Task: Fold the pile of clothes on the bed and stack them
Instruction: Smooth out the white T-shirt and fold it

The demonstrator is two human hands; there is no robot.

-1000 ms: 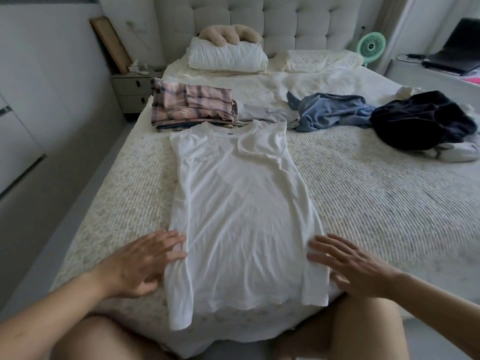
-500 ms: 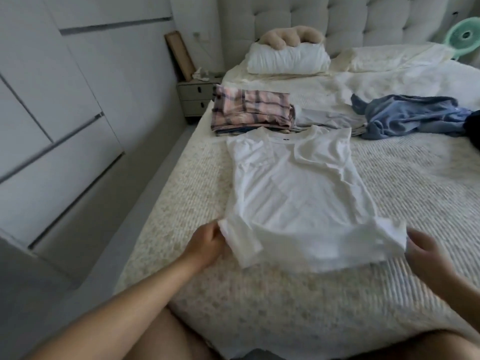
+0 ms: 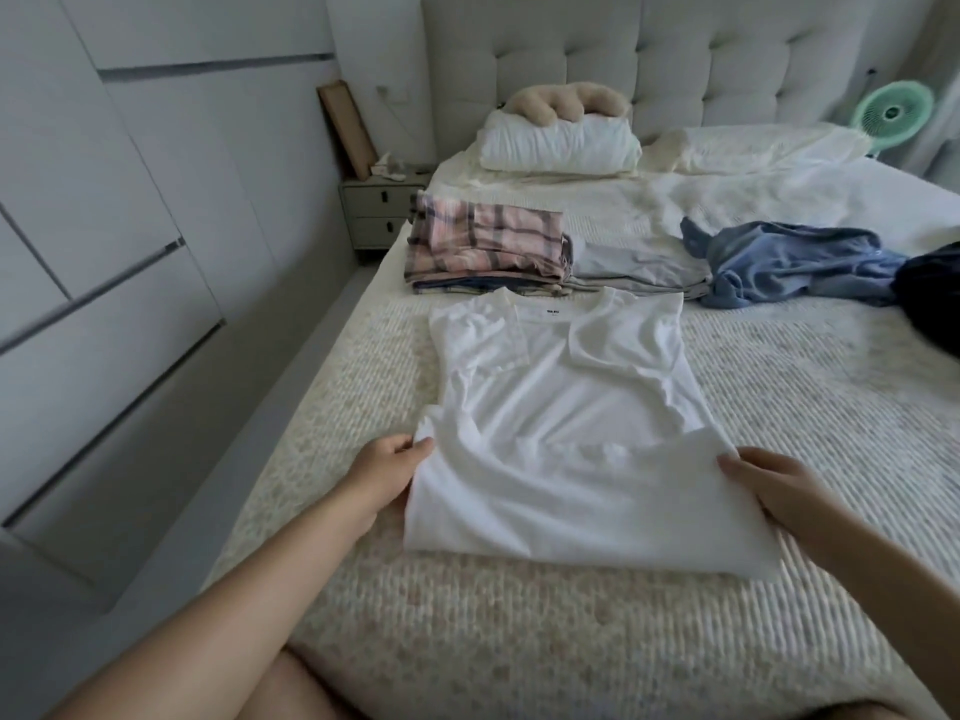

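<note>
Left hand (image 3: 387, 472) and right hand (image 3: 774, 485) pinch white T-shirt (image 3: 561, 407) hem — folded up.

Thin smooth white cotton tee (image 3: 561, 407), rough woven bedspread (image 3: 519, 631), tufted fabric headboard (image 3: 675, 49)

Soft daylight, slight blur, wide-angle bending at edges.

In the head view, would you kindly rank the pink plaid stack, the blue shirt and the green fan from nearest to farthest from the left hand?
From the left hand:
1. Pink plaid stack, straight ahead, just beyond the white t-shirt.
2. Blue shirt, crumpled, off to the right.
3. Green fan, far right, beside the headboard.
</note>
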